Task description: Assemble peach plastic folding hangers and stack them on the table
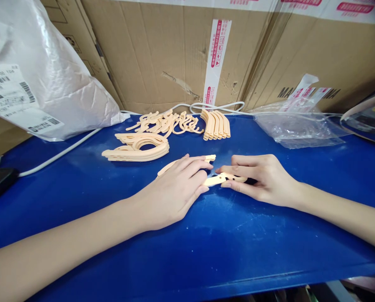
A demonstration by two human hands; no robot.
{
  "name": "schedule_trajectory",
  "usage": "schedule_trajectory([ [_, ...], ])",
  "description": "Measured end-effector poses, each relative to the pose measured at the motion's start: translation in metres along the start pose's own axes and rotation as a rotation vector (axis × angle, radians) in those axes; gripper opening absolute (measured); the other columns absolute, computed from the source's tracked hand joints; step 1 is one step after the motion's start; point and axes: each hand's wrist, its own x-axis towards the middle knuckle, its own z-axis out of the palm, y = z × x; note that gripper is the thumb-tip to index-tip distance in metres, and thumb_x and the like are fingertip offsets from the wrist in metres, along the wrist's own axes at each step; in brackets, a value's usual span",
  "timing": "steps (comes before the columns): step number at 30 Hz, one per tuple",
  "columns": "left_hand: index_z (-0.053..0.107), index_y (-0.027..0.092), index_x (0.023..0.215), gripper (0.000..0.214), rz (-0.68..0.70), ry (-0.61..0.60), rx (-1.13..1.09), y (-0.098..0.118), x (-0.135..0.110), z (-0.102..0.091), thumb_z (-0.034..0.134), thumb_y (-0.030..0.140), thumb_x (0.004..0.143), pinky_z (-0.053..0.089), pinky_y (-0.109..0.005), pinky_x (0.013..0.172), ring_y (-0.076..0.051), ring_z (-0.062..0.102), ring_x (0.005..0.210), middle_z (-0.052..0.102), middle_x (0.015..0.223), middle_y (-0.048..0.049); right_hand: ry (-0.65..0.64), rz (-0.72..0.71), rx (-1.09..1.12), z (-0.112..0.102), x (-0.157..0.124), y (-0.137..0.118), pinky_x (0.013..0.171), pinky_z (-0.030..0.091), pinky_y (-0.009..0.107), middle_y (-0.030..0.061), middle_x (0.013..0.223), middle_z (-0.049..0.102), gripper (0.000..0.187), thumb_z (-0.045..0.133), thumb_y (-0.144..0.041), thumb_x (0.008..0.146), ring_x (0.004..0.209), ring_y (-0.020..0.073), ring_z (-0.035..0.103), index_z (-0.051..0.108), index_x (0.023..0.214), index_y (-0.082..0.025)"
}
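My left hand (182, 188) lies over a cream plastic hanger frame (214, 180) on the blue table, fingers curled on it and covering its middle. The frame's upper arm shows past the fingertips, and its lower arm sticks out to the right with a small hole near its end. Thumb and fingers of my right hand (259, 178) pinch a smaller cream hanger arm (237, 178). That piece meets the end of the frame's lower arm; whether the two are locked together I cannot tell.
Behind my hands lie stacked hanger frames (137, 155), a heap of hanger hooks (162, 121) and a row of hanger arms (217, 124). A clear plastic bag (297, 126), a white parcel bag (49, 79) and a white cable (61, 153) border the blue table (225, 247). Cardboard boxes (162, 50) stand behind.
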Motion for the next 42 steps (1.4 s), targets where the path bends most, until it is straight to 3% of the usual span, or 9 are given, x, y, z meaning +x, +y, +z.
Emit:
schedule_trajectory([
  [8, 0.056, 0.016, 0.100, 0.024, 0.013, 0.022, -0.027, 0.002, -0.001, 0.001, 0.033, 0.021, 0.101, 0.025, -0.054, 0.117, -0.024, 0.036, 0.138, 0.055, 0.131, -0.0115, -0.059, 0.044, 0.158, -0.001, 0.003, -0.004, 0.057, 0.040, 0.021, 0.0005, 0.076, 0.059, 0.033, 0.051, -0.037, 0.096, 0.059, 0.0078, 0.055, 0.068, 0.116, -0.017],
  [17, 0.057, 0.015, 0.099, 0.025, 0.008, 0.017, -0.037, 0.001, -0.001, 0.001, 0.033, 0.022, 0.101, 0.025, -0.054, 0.117, -0.024, 0.037, 0.136, 0.055, 0.131, -0.0112, -0.143, 0.156, 0.258, -0.004, 0.008, -0.014, 0.060, 0.040, 0.023, 0.0020, 0.077, 0.060, 0.031, 0.049, -0.038, 0.097, 0.064, 0.0108, 0.055, 0.070, 0.103, -0.017],
  [21, 0.056, 0.015, 0.102, 0.024, -0.003, 0.009, -0.023, 0.001, -0.001, 0.000, 0.033, 0.021, 0.101, 0.024, -0.055, 0.117, -0.025, 0.038, 0.136, 0.054, 0.132, -0.0110, -0.127, 0.251, 0.242, -0.004, 0.009, -0.015, 0.055, 0.038, 0.023, 0.0004, 0.073, 0.059, 0.032, 0.052, -0.043, 0.094, 0.059, 0.0101, 0.054, 0.071, 0.098, -0.018],
  [28, 0.058, 0.015, 0.101, 0.024, -0.010, 0.022, -0.033, 0.001, 0.000, -0.001, 0.034, 0.021, 0.100, 0.026, -0.054, 0.117, -0.025, 0.037, 0.137, 0.054, 0.132, -0.0115, -0.066, 0.275, 0.191, -0.006, 0.008, -0.016, 0.053, 0.034, 0.023, -0.0003, 0.068, 0.058, 0.035, 0.055, -0.048, 0.091, 0.058, 0.0106, 0.052, 0.073, 0.101, -0.020],
  [36, 0.056, 0.015, 0.107, 0.027, -0.014, 0.017, -0.006, 0.001, 0.000, 0.000, 0.031, 0.022, 0.102, 0.025, -0.052, 0.117, -0.023, 0.034, 0.139, 0.054, 0.133, -0.0109, -0.077, 0.448, 0.430, -0.003, 0.006, -0.017, 0.049, 0.030, 0.023, -0.0030, 0.066, 0.053, 0.034, 0.061, -0.047, 0.087, 0.055, 0.0094, 0.040, 0.073, 0.104, -0.021],
  [42, 0.055, 0.015, 0.110, 0.027, -0.015, 0.012, -0.006, 0.001, 0.000, 0.001, 0.031, 0.023, 0.102, 0.024, -0.052, 0.118, -0.023, 0.033, 0.139, 0.053, 0.134, -0.0107, -0.091, 0.392, 0.468, -0.004, 0.007, -0.016, 0.052, 0.037, 0.024, 0.0017, 0.077, 0.065, 0.034, 0.057, -0.048, 0.090, 0.064, 0.0132, 0.052, 0.074, 0.098, -0.020],
])
